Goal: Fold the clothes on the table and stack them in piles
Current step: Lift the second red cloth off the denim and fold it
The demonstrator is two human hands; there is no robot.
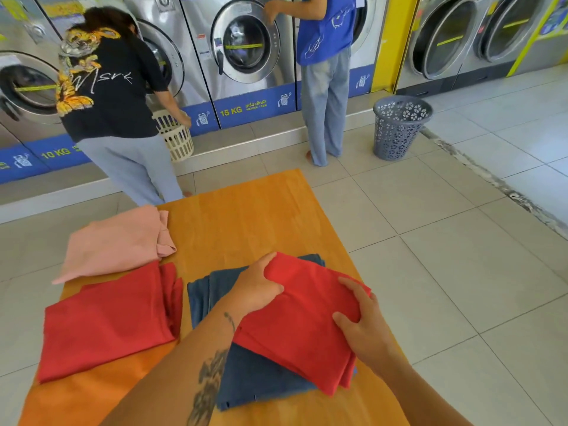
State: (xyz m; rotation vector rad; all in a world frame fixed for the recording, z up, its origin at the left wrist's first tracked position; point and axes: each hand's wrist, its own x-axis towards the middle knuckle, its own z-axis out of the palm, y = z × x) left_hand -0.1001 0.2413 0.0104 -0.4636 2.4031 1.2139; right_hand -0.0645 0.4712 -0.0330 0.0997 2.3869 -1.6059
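A folded red garment (302, 327) lies askew on top of a folded blue-grey garment (258, 373) on the orange wooden table (246, 216). My left hand (256, 287) grips its far left edge. My right hand (365, 327) pinches its right side, with the thumb on top. Left of this pile lies another folded red garment (107, 321). Behind that one rests a folded pink garment (116, 241), which hangs over the table's left edge.
Two people stand at a row of washing machines (246, 47) beyond the table: one bends over a cream laundry basket (175, 136), the other reaches to a machine door. A grey basket (398, 127) stands on the tiled floor at the right.
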